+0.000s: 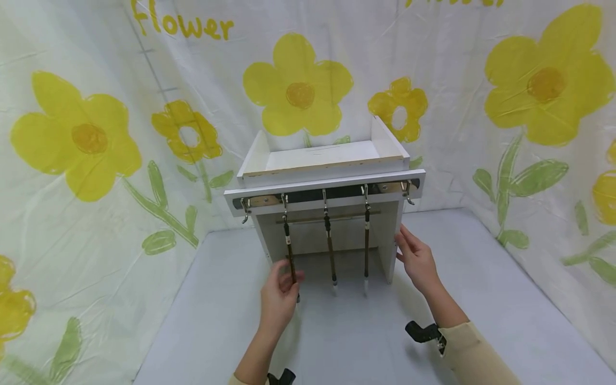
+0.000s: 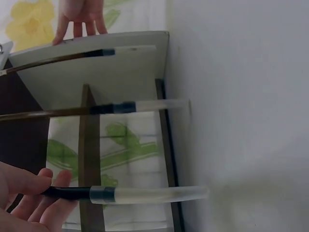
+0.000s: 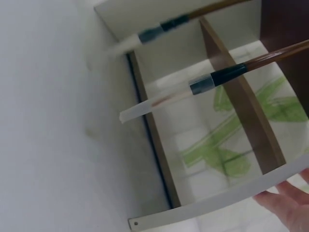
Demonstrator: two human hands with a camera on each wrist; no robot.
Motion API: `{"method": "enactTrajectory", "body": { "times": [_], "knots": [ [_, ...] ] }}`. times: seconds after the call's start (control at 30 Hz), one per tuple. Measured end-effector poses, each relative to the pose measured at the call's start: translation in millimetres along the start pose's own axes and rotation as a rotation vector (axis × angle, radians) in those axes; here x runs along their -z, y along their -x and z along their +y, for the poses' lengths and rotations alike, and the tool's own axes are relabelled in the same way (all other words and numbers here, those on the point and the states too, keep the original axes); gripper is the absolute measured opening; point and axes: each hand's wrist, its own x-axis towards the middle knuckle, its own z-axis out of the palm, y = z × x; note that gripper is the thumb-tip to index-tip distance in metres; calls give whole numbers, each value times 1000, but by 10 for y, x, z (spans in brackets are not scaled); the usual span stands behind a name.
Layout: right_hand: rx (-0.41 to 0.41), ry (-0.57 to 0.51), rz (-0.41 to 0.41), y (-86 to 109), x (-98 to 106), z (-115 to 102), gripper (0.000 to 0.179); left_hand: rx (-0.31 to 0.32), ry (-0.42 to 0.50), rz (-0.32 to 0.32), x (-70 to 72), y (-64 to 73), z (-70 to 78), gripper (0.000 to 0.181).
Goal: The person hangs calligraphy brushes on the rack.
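A white wooden shelf unit [image 1: 322,152] stands on the pale table, with three calligraphy brushes hanging tip down from hooks along its front. My left hand [image 1: 278,299] pinches the lower part of the left brush [image 1: 291,251] between thumb and fingers. That brush's pale tip, in a clear cap [image 2: 159,195], points past my fingers in the left wrist view. The middle brush [image 1: 330,251] and right brush [image 1: 367,246] hang free. At the unit's right side, my right hand [image 1: 420,262] rests its extended fingers [image 3: 277,203] against the outer face of the side panel [image 3: 217,195].
A metal hook rail [image 1: 308,196] crosses the unit's front; its outermost hooks [image 1: 246,208] carry nothing. Wooden crossbars [image 3: 241,101] span the unit's inside. A white curtain [image 1: 231,69] with painted yellow flowers surrounds the table [image 1: 346,342].
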Motion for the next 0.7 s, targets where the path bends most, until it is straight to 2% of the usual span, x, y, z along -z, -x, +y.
{"method": "enactTrajectory", "body": {
  "times": [0.23,0.43,0.5,0.57,0.7],
  "knots": [
    [1,-21,-37,41,22,-69,60,-43,-42,31,-35,-58,-43,46],
    [28,-46,-131,89,118,-191,57,-68,-53,34,35,-73,-136,52],
    [57,7,-156,113,173,-214,55,-89,-76,42,114,-82,-152,52],
    [100,105,-166,144,243,-226,54,-126,-121,50,232,-102,-161,49],
    [186,387,-156,207,418,-260,53,-221,-331,81,582,-166,-138,43]
  ]
}}
